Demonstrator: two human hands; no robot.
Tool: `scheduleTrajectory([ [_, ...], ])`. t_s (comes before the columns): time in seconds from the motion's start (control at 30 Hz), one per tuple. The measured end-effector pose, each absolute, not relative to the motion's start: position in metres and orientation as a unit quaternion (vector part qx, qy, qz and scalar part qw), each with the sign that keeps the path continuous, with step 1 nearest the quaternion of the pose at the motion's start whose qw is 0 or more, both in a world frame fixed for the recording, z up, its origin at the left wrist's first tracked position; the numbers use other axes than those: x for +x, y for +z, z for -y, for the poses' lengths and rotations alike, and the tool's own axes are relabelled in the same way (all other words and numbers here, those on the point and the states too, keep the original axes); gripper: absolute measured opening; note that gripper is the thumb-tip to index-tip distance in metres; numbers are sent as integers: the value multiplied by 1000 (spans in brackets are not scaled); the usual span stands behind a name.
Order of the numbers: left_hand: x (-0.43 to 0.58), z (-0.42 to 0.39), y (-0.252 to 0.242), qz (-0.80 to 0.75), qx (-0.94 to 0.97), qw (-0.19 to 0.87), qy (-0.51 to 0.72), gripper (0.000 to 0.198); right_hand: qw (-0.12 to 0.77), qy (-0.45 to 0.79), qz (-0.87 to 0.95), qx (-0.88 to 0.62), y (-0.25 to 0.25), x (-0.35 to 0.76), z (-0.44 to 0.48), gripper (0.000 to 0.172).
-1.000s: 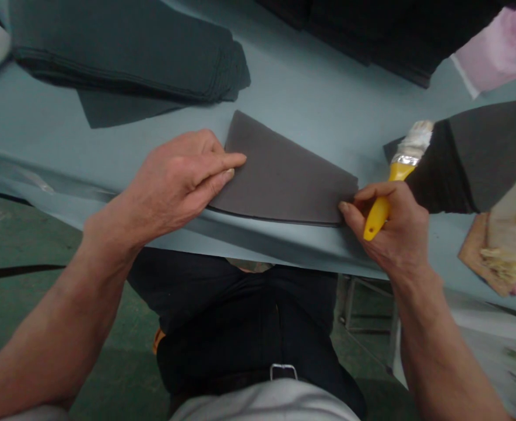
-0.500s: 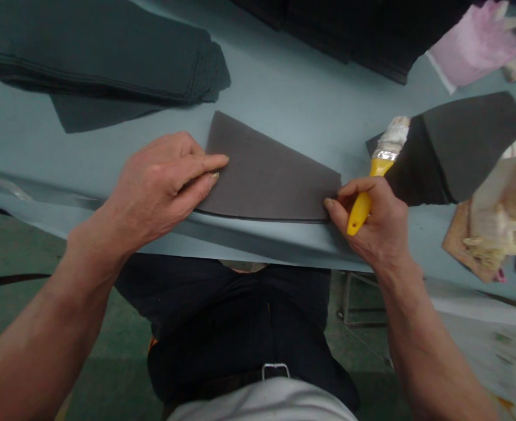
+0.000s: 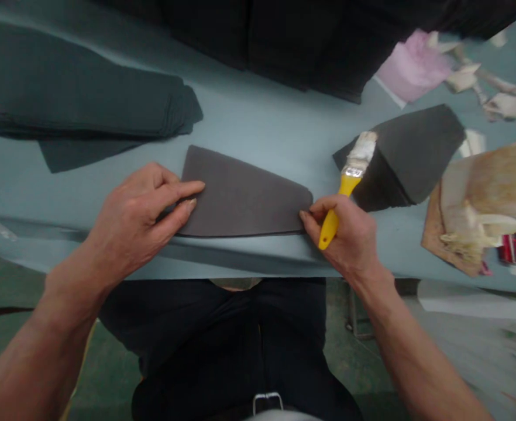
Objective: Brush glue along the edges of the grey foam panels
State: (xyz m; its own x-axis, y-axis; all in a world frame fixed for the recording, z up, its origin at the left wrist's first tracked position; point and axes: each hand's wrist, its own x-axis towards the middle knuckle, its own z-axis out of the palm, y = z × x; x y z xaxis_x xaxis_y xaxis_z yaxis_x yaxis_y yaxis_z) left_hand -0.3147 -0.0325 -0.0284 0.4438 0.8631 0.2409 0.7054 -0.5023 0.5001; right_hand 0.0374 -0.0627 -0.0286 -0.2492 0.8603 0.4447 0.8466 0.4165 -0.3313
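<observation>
A dark grey foam piece (image 3: pixel 244 196) lies flat at the near edge of the light blue table (image 3: pixel 262 123). My left hand (image 3: pixel 139 219) rests on its left end, fingers pressed together and pinching that end. My right hand (image 3: pixel 348 237) grips a yellow-handled brush (image 3: pixel 348 181) with pale, glue-coated bristles pointing away from me, while its fingertips touch the piece's right corner.
A stack of dark grey pieces (image 3: pixel 78 96) lies at the back left. Another dark piece (image 3: pixel 409 152) sits to the right, under the brush tip. A glue-crusted container on a board (image 3: pixel 481 199) stands at the right. A pink glove (image 3: pixel 411 64) and black material (image 3: pixel 284 35) lie at the back.
The view has tilted, so everything sits lower and further left in the picture. Both hands keep their hold at the two ends of the foam piece.
</observation>
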Motion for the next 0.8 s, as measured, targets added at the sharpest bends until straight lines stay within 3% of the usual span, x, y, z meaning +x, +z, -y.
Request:
scheduleTrajectory([
  [0.2, -316, 31, -32, -457, 846, 133, 242, 36, 312, -91, 812, -485, -22, 29, 64, 16],
  [0.43, -314, 31, -28, -444, 859, 104, 231, 38, 327, -21, 836, -439, -11, 1, 55, 16],
  [0.53, -317, 30, -29, -436, 865, 99, 226, 37, 299, -2, 850, -434, -10, -22, 52, 4],
  [0.8, -328, 28, -44, -455, 858, 84, 224, 36, 164, 31, 860, -483, -16, -65, 46, 19],
])
